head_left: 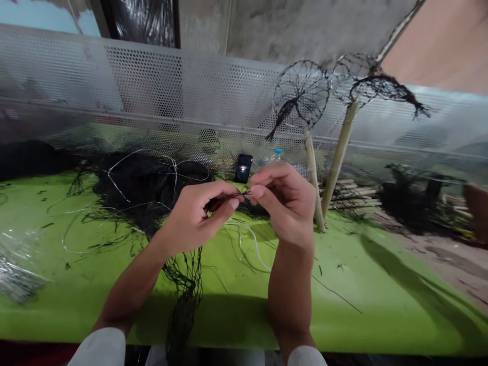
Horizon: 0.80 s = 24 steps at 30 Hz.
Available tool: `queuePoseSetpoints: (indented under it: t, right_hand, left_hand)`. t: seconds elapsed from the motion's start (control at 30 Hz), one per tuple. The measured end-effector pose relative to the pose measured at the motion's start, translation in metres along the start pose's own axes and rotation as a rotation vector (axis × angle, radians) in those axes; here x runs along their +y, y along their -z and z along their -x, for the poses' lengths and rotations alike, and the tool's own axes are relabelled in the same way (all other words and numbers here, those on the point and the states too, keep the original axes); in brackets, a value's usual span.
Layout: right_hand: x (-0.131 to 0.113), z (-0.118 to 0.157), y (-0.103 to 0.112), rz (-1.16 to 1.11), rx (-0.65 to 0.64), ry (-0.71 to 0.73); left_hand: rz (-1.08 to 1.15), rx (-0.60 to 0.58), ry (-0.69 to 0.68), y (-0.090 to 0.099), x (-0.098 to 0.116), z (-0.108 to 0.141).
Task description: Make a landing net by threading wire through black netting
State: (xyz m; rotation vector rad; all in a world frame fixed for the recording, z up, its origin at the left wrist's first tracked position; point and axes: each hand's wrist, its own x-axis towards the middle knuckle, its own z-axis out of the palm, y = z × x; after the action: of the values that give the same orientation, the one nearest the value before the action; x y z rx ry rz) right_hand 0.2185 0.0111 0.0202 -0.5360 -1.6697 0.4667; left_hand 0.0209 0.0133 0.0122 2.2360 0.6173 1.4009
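Between pinched fingers [233, 204], dark strand [245, 193], below, knotted mesh [185, 284]

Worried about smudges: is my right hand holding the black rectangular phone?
No, the right hand pinches a thin dark strand; the phone stands beyond it.

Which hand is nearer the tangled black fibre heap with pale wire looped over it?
Left. The left hand is in front and to the right of the heap; the right hand is farther right of it.
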Motion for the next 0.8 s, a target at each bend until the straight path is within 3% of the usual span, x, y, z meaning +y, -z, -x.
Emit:
queuePoseSetpoints:
  t: [0.13,0.43,0.63,0.8]
  right_hand:
    - [-0.006,0.003,0.002,0.001,0.009,0.001]
    - [-0.004,0.0,-0.001,-0.01,0.171,0.008]
    - [-0.003,-0.002,-0.005,-0.132,-0.027,-0.06]
    - [-0.002,-0.001,-0.014,0.043,-0.161,-0.091]
  left_hand:
    - [-0.06,0.001,-0.012,0.004,0.004,0.004]
    - [-0.045,-0.073,0.036,0.015,0.006,0.006]
    - [-0.067,-0.011,0.064,0.013,0.008,0.001]
    - [-0.056,0.067,0.082,0.013,0.002,0.002]
